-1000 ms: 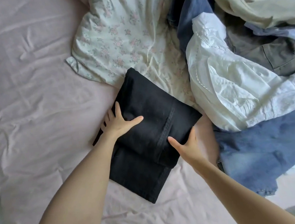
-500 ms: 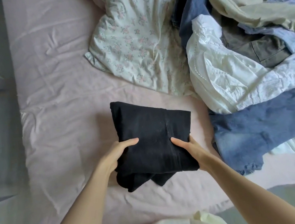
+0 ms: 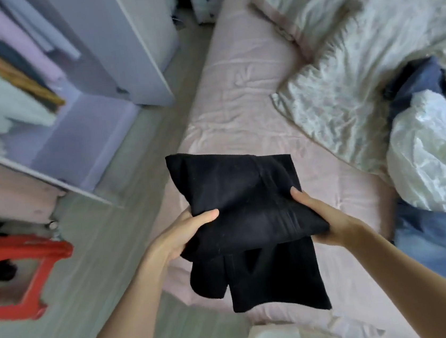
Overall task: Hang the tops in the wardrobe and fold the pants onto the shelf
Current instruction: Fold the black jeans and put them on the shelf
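Wardrobe (image 3: 79, 135) left; stool (image 3: 25, 269) below

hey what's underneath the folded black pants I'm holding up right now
Below the black pants, gripped by the left hand and right hand, lie the pink bed sheet and, near its edge, grey floor. The sheet directly behind them is covered. Both hands' fingers underneath are hidden.

No legible text, label, brand, number or sign showing anywhere (view motion-blurred).
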`<state>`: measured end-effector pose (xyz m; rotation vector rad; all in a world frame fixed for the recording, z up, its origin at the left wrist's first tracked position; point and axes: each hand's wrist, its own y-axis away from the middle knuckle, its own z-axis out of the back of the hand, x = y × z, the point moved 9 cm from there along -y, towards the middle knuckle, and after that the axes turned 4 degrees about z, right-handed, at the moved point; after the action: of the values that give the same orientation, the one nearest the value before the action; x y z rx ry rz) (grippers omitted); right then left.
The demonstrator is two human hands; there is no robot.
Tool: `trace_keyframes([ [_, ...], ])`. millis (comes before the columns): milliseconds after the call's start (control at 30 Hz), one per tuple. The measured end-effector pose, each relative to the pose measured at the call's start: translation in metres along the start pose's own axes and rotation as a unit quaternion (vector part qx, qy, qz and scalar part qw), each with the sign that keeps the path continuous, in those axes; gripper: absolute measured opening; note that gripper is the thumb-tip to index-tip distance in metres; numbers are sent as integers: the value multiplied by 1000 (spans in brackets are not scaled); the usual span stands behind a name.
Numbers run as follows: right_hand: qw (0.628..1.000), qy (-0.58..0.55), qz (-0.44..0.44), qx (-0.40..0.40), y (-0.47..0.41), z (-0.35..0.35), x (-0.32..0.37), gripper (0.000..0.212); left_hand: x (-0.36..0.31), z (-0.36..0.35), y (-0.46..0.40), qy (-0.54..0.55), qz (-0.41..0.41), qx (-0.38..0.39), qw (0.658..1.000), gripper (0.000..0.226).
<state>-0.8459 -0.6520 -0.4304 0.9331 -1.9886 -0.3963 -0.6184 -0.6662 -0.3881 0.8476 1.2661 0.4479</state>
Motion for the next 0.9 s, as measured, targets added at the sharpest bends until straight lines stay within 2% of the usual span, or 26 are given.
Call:
trace_keyframes([
  [133, 993, 93, -53, 39, -12, -79, 13, 82, -9, 63, 61, 53, -57, -91, 993, 34],
  [200, 987, 129, -55, 77, -23, -130, 18, 78, -6, 101, 91, 82, -94, -134, 983, 37],
  [300, 982, 148, -34, 114, -46, -200, 25, 69, -8, 161, 117, 105, -148, -199, 963, 39],
  [400, 975, 174, 3, 140, -77, -275, 32, 65, -20, 232, 144, 79, -208, -281, 934, 30],
  [467, 970, 198, 31, 140, -101, -323, 42, 60, -29, 281, 157, 54, -225, -316, 920, 33],
  [600, 973, 182, 107, 97, -152, -416, 65, 62, -56, 384, 190, -6, -279, -346, 896, 38],
  [733, 985, 136, 99, 35, -183, -473, 74, 64, -92, 449, 229, -46, -349, -375, 858, 43],
  [800, 988, 112, 104, 17, -193, -489, 79, 70, -103, 470, 233, -55, -356, -371, 856, 45],
  [900, 988, 114, 93, 36, -205, -509, 89, 70, -116, 496, 225, -44, -366, -354, 859, 43],
])
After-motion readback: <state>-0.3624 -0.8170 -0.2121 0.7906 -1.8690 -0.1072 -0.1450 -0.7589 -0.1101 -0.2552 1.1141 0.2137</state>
